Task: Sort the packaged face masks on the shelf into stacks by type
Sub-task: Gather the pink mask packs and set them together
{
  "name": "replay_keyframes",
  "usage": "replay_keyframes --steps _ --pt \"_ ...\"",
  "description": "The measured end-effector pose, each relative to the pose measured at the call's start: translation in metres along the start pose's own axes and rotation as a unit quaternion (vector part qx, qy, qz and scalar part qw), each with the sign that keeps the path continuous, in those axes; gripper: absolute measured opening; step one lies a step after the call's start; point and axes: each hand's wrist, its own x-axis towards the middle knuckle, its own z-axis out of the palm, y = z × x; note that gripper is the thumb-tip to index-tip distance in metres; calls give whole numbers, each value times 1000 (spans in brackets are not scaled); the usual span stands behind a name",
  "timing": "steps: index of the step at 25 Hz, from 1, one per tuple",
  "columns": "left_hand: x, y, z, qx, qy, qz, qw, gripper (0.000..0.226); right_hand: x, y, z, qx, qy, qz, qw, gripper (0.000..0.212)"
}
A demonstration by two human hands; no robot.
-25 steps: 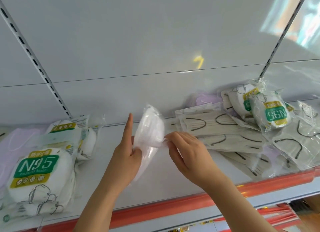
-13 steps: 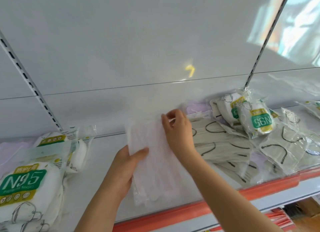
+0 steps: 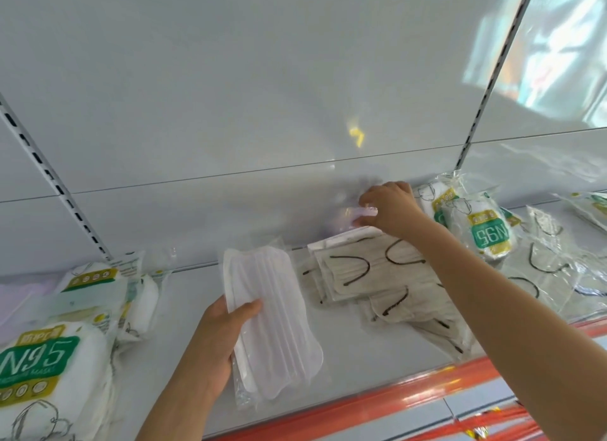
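Left hand [image 3: 213, 338] grips the white pack [image 3: 269, 319]; right hand [image 3: 391, 210] pinches a lilac pack [image 3: 354, 215] behind the grey stack [image 3: 368, 273] — best drawn out slowly, without dragging those greys.

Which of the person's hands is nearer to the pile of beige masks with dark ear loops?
Right. The right hand reaches over the back edge of the beige mask pile, just above it; the left hand holds a white mask pack beside the pile.
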Motion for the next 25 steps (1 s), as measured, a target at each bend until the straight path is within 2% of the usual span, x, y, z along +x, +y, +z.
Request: replay_keyframes --steps 2,5,7,8,9,10,13,14,15,16,18,19,20,21,23,25 --pt "2 -1 -2 -17 16 7 1000 24 -3 -9 -17 164 68 16 984 34" --pt "6 -3 -6 -79 38 5 996 27 -13 -47 -52 345 235 31 908 31" --pt "4 -2 -7 -133 32 -5 991 27 -28 -86 -70 437 291 9 851 21" --pt "0 1 -9 -165 32 -14 986 26 -37 -106 -72 486 286 -22 826 13" --pt "-2 4 -13 -201 23 -17 979 27 -50 -124 -69 511 263 -72 816 11" --pt "-3 8 -16 -238 4 -16 971 29 -65 -140 -61 507 224 -136 821 21" --pt "-17 20 -26 -352 -194 -9 916 54 -108 -163 -8 474 64 -301 825 32" --pt "-19 21 -29 -346 -206 -26 915 61 -118 -161 9 461 17 -323 826 36" --pt "-14 17 -35 -296 -174 -39 939 60 -125 -156 22 466 -30 -331 820 42" --pt "-10 12 -40 -241 -128 -52 961 52 -129 -152 28 486 -83 -321 809 48" --pt "-5 5 -46 -145 -48 -23 988 39 -134 -148 24 567 -157 -246 770 47" --pt "-1 3 -48 -120 -35 20 992 40 -134 -146 21 609 -152 -190 755 42" --pt "2 2 -46 -108 -27 60 992 43 -132 -146 17 630 -112 -137 756 40" --pt "2 3 -45 -95 -12 100 990 46 -128 -146 13 633 -72 -95 765 47" --pt "0 11 -45 -72 -17 193 978 50 -120 -154 2 627 -54 -76 774 86" --pt "-2 16 -47 -25 -60 255 965 55 -115 -161 -5 627 -69 -100 770 99"
